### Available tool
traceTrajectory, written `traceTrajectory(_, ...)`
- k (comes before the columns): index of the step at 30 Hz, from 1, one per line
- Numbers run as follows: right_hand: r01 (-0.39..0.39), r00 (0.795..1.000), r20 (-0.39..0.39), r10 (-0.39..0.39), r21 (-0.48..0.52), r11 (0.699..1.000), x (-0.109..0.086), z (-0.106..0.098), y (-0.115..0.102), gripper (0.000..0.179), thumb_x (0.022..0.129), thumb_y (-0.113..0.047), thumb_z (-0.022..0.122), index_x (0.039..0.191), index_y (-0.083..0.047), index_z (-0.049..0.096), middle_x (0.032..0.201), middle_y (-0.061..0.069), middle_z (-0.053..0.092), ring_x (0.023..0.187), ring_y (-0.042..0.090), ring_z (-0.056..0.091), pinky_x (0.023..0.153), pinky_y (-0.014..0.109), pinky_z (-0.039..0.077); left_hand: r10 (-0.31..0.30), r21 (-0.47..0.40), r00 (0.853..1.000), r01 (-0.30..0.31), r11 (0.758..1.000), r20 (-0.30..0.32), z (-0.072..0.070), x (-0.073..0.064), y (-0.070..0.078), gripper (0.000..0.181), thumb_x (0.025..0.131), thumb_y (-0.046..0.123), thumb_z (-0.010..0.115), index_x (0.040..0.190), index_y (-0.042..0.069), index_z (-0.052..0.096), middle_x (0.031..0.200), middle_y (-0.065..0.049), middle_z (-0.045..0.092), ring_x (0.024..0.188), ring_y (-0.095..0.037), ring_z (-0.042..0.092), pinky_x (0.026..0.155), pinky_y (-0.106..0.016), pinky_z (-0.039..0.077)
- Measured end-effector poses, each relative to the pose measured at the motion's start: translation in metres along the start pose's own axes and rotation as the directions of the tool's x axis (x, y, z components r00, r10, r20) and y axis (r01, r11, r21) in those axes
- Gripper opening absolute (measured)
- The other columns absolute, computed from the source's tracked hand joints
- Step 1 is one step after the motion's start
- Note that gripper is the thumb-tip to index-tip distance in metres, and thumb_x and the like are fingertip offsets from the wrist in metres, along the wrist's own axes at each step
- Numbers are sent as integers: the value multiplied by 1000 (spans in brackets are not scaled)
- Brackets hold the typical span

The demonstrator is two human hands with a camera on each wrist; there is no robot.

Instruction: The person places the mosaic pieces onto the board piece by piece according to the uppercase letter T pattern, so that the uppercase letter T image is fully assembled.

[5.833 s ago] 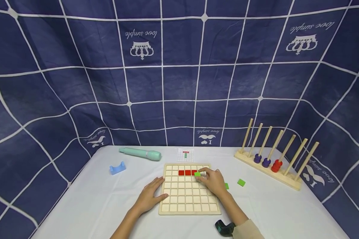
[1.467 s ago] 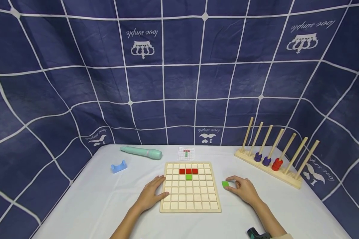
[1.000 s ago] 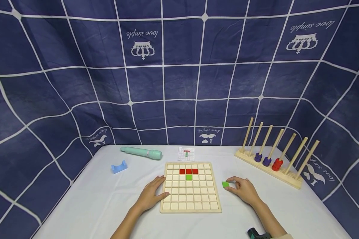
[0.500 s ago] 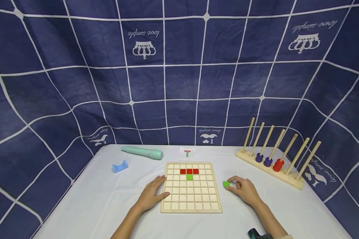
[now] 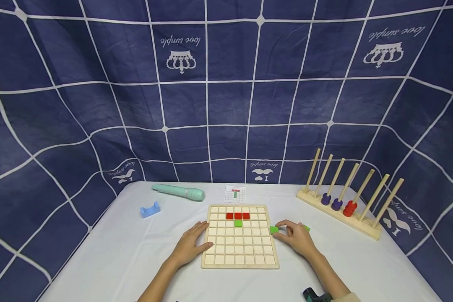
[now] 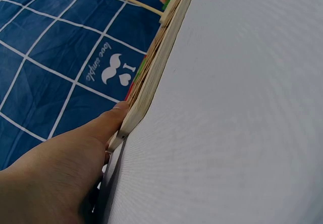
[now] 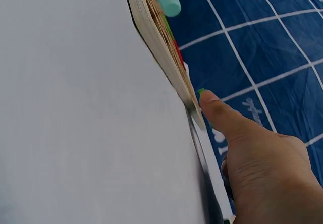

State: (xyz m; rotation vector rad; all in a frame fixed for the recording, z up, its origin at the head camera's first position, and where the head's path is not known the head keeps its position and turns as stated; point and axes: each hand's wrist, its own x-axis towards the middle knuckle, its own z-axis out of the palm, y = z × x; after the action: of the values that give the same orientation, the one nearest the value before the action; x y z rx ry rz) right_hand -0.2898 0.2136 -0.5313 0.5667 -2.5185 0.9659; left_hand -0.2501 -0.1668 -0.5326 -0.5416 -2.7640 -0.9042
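My right hand [image 5: 296, 238] pinches a green square tile [image 5: 274, 230] between thumb and fingers at the right edge of the wooden grid board [image 5: 239, 254]. In the right wrist view only a sliver of that tile shows past the thumb [image 7: 222, 114]. Three red tiles [image 5: 238, 216] lie in a row in the board's second row, and one green tile [image 5: 238, 223] sits beneath the middle one. My left hand [image 5: 190, 244] rests along the board's left edge, fingers extended, thumb over the rim. Behind the right hand, another green tile [image 5: 307, 227] lies on the table, partly hidden.
A printed card [image 5: 235, 194] with a coloured T pattern lies beyond the board. At the back left are a teal microphone-shaped object [image 5: 179, 192] and a blue cradle-shaped piece [image 5: 150, 209]. A wooden peg rack [image 5: 339, 213] with purple and red beads stands at the right.
Since 5.8 seconds ago a green tile has been set below the middle red one. In the last half second my right hand has moved left toward the board, carrying another green tile.
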Motion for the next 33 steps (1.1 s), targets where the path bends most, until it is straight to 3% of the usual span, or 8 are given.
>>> traceTrajectory(4, 18, 1000, -6, -18, 0, 1000, 8, 14, -16, 29, 70, -42, 77, 91, -24, 69, 46, -19, 31, 41, 0, 25, 65, 29, 32, 4, -9, 1000, -4, 1000, -2, 0, 0, 0, 70, 84, 50, 61, 136, 5, 45, 141, -11, 40, 133, -32, 29, 105, -54, 23)
traceTrajectory(8, 19, 1000, -7, -19, 22, 1000, 16, 29, -35, 29, 69, -38, 80, 91, -22, 69, 44, -18, 34, 40, 1, 27, 63, 29, 26, 8, -13, 1000, -8, 1000, 0, 0, 1, 1, 70, 84, 49, 61, 136, 6, 44, 142, -10, 40, 134, -32, 28, 105, -54, 23)
traceTrajectory(16, 57, 998, 36, -59, 60, 997, 26, 61, -64, 30, 71, -41, 77, 92, -21, 68, 45, -18, 35, 41, 0, 30, 69, 37, 33, 8, -12, 1000, -8, 1000, 1, 0, 0, 1, 70, 84, 48, 62, 136, 6, 44, 142, -10, 40, 133, -31, 29, 106, -53, 23)
traceTrajectory(19, 65, 997, 38, -67, 65, 996, 29, 69, -70, 30, 71, -41, 77, 92, -21, 69, 45, -18, 35, 41, -1, 30, 68, 32, 33, 8, -8, 1000, -8, 1000, -6, -1, 0, 0, 70, 83, 49, 62, 136, 6, 44, 141, -10, 41, 133, -32, 29, 105, -53, 24)
traceTrajectory(25, 73, 997, 28, -74, 57, 996, 30, 75, -73, 31, 72, -42, 76, 92, -19, 69, 45, -17, 34, 41, -2, 28, 64, 26, 29, 8, -11, 1000, -8, 1000, -9, -1, 1, 0, 70, 83, 49, 62, 136, 6, 45, 141, -10, 41, 133, -32, 29, 105, -54, 24)
traceTrajectory(30, 77, 997, 27, -78, 52, 996, 30, 76, -73, 32, 72, -42, 76, 92, -18, 69, 45, -17, 33, 41, -1, 27, 64, 29, 31, 2, -15, 1000, -2, 1000, -1, -1, 0, 0, 70, 83, 49, 62, 136, 7, 44, 142, -10, 40, 133, -31, 29, 105, -53, 24)
traceTrajectory(33, 64, 997, 40, -66, 42, 997, 29, 76, -73, 31, 73, -42, 76, 92, -18, 69, 45, -17, 33, 41, -1, 28, 75, 37, 38, 0, -14, 1000, 0, 1000, 4, -1, 0, 0, 70, 83, 49, 62, 136, 7, 44, 142, -10, 40, 134, -31, 28, 106, -53, 23)
